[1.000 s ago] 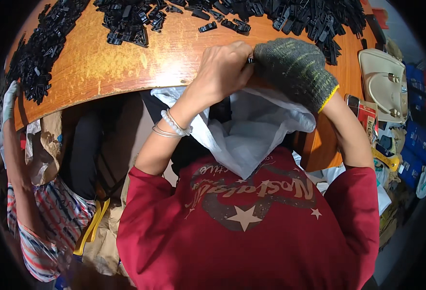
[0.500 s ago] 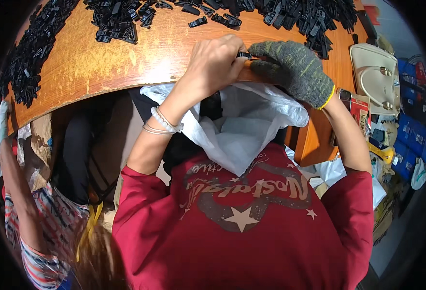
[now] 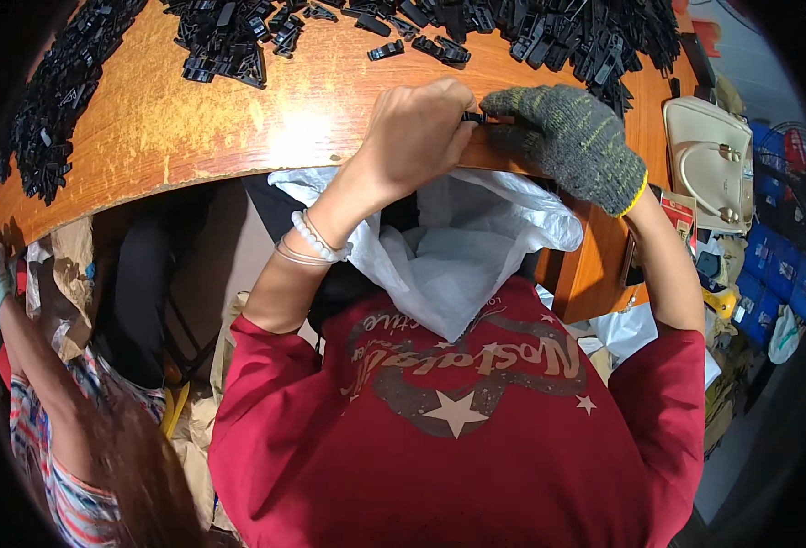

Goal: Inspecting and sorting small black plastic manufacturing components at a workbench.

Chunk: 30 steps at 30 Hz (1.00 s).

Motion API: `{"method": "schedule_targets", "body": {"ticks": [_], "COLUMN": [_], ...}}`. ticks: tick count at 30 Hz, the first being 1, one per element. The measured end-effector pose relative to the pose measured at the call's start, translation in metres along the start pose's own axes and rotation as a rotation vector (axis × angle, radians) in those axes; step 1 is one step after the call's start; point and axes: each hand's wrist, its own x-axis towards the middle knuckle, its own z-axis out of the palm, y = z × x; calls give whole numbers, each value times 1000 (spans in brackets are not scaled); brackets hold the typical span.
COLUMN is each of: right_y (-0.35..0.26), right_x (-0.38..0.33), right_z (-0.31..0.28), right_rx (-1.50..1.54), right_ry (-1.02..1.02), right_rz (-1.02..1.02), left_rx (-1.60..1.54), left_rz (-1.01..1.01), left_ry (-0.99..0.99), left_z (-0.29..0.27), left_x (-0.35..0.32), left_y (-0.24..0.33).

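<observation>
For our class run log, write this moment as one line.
left hand: bare, pinching small black part | right hand: gloved, same part | white bag below

hands: 2, one bare (image 3: 418, 128), one gloved (image 3: 567, 137) | white plastic bag: 1, centre (image 3: 458, 256) | cream handbag: 1, upper right (image 3: 709, 160) | bead bracelets: 2, left wrist (image 3: 316, 239) | black plastic parts: too many to count, top edge (image 3: 531, 32)
</observation>
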Motion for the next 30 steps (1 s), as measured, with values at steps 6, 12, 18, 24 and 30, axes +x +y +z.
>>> {"method": "schedule_targets", "body": {"ticks": [6, 12, 18, 24, 30], "right_y": [-11, -21, -33, -25, -12], "right_x": [18, 27, 28, 15, -4], "right_z": [-15, -19, -13, -12, -4], "right_rx": [-10, -26, -56, -131, 67], "right_ry": [-143, -169, -52, -177, -27], "right_rz": [14, -11, -46, 35, 86], "left_rx": [30, 112, 88, 68, 82], "left_rz": [-13, -38, -60, -33, 35], "left_ry": [-14, -68, -80, 7, 72], "left_z": [2, 2, 3, 4, 4], "left_x": [-3, -5, -5, -3, -6], "left_y": [-1, 2, 2, 2, -1]}}
